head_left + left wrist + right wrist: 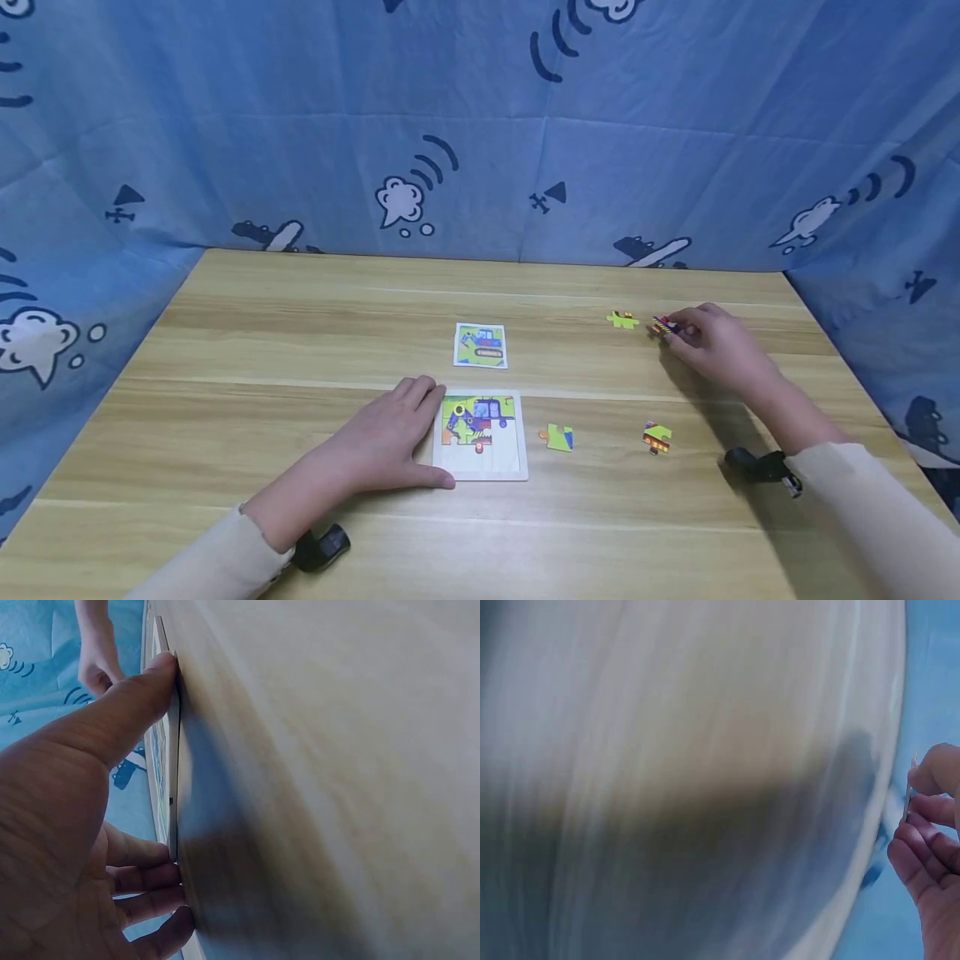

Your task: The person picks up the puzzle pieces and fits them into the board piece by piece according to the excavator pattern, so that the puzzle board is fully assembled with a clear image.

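A square puzzle board [504, 461] lies on the table, its picture of a blue digger partly filled in and its lower right bare. My left hand [390, 433] holds the board at its left side, thumb at the near edge and fingers at the far left corner. In the left wrist view, the thumb and fingertips touch the board's thin edge [174, 802]. Over the right part of the table, my right hand [712, 343] pinches a puzzle piece [662, 326] with a striped edge. In the right wrist view this piece [909, 791] appears edge-on between thumb and fingers.
A small picture card [480, 346] of a digger lies beyond the board. Loose puzzle pieces lie to the right: a green one [559, 437] beside the board, a red and green one [657, 437] farther right, and a yellow-green one [622, 320] farther back. Blue cloth [480, 125] hangs behind.
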A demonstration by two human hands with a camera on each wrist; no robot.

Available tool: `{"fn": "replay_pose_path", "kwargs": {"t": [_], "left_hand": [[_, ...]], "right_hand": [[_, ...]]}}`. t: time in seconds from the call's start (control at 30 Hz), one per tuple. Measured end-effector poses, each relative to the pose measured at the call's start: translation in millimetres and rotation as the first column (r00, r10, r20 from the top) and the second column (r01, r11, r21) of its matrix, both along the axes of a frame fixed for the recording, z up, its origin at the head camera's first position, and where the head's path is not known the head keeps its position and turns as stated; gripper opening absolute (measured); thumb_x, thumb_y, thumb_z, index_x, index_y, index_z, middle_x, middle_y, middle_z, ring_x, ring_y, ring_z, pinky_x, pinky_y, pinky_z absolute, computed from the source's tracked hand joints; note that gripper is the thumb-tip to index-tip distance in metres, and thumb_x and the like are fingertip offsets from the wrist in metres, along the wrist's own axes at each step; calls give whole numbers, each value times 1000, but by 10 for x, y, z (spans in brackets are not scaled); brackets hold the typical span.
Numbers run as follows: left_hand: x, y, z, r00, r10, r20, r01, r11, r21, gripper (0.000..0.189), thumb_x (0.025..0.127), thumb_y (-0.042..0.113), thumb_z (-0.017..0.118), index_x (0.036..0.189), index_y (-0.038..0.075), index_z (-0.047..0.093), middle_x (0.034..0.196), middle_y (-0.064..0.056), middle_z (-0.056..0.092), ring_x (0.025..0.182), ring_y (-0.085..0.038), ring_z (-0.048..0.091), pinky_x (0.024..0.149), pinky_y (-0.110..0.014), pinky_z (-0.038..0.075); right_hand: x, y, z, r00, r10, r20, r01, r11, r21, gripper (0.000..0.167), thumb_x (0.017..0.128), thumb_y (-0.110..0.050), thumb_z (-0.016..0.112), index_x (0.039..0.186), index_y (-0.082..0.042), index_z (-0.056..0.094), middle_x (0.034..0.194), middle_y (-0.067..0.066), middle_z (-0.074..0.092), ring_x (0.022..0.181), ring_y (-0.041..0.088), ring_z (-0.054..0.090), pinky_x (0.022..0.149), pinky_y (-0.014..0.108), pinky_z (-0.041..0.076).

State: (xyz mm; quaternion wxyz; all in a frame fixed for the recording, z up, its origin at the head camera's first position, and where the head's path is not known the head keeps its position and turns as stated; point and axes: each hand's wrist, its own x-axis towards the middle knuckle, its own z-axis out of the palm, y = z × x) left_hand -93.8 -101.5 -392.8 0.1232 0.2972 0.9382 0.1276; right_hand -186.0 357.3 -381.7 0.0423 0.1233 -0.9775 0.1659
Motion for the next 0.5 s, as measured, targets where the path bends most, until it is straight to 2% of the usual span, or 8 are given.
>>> {"fn": "replay_pose_path", "kwargs": {"t": [0.17,0.3,0.5], "left_hand": [[7,-6,15,1000,-1,3,1,1000,-3,115,78,74,77,156,-2,41,153,-16,47,138,-31,48,115,-47,48],[3,-5,21,1000,-3,5,3,1000,0,114,79,72,78,156,-3,41,153,-16,47,138,-31,48,115,-47,48],[1,-10,25,1000,-8,6,8,1000,3,114,80,71,78,156,-3,40,153,-17,47,138,-31,48,115,-47,48]], "right_hand": [[127,-389,98,987,152,-46,-153,988,-16,27,92,-5,74,118,3,72,104,19,68,90,29,63,74,43,53],[261,-684,164,967,253,-32,-253,967,-2,29,93,-5,73,122,-1,72,109,15,68,96,29,66,78,45,57],[433,-1059,217,925,381,-18,-380,925,22,29,94,-9,75,123,-7,74,112,6,70,99,20,66,80,38,59]]}}
